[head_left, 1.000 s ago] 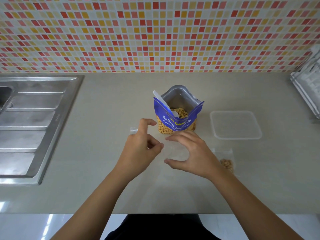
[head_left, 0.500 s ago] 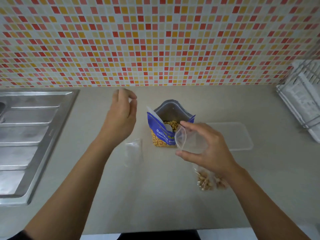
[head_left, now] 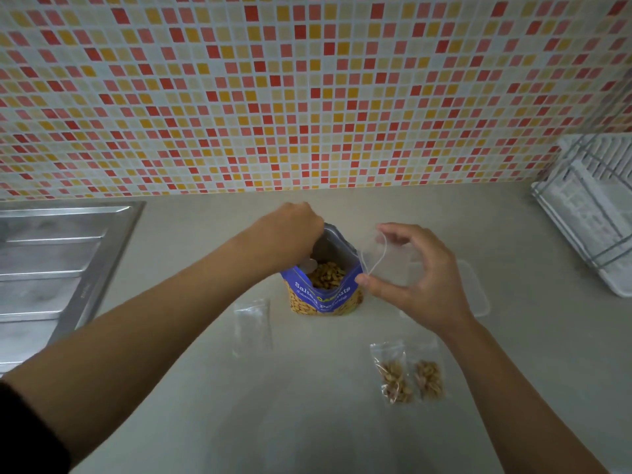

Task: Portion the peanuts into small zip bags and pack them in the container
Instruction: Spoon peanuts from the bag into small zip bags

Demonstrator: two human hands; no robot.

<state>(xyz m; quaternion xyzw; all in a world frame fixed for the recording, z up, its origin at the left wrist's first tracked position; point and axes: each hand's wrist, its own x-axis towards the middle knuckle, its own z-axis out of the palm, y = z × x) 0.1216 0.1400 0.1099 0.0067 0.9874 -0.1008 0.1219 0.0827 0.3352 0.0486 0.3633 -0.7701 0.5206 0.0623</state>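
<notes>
Left hand (head_left: pixel 290 230) is down at the mouth of the blue peanut pouch (head_left: pixel 323 292), fingers closed on the white spoon (head_left: pixel 309 266) whose bowl shows among the nuts; right hand (head_left: pixel 419 273) pinches a small empty zip bag (head_left: pixel 383 254) just beside the pouch, mouth held open; the clear container (head_left: pixel 478 295) sits behind that hand; two filled bags (head_left: pixel 408 374) lie near the front of the counter (head_left: pixel 307 422); one spare empty bag (head_left: pixel 252 325) lies left of the pouch.

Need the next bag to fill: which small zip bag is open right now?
The empty zip bag in the right hand, mouth spread beside the peanut pouch.
</notes>
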